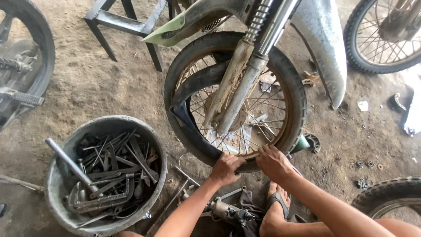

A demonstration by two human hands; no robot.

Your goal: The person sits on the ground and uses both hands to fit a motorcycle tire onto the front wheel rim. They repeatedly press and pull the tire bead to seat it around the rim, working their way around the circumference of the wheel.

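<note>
A motorbike's front wheel (291, 94) stands upright in its muddy fork (239, 85). Its black tyre is partly pulled off the spoked rim, and a black inner tube (190, 120) hangs out on the left side. My left hand (226, 169) grips the tyre's lower edge at the bottom of the wheel. My right hand (272, 161) presses on the rim and tyre bead just to the right of it. My foot in a sandal (275, 204) rests below the wheel.
A round grey bucket (61, 184) full of spanners and metal tools sits at lower left. A metal stand (125, 24) is at the top. Other wheels show at the left edge, top right (381, 37) and bottom right. Small nuts and washers (366, 169) lie on the dirt floor.
</note>
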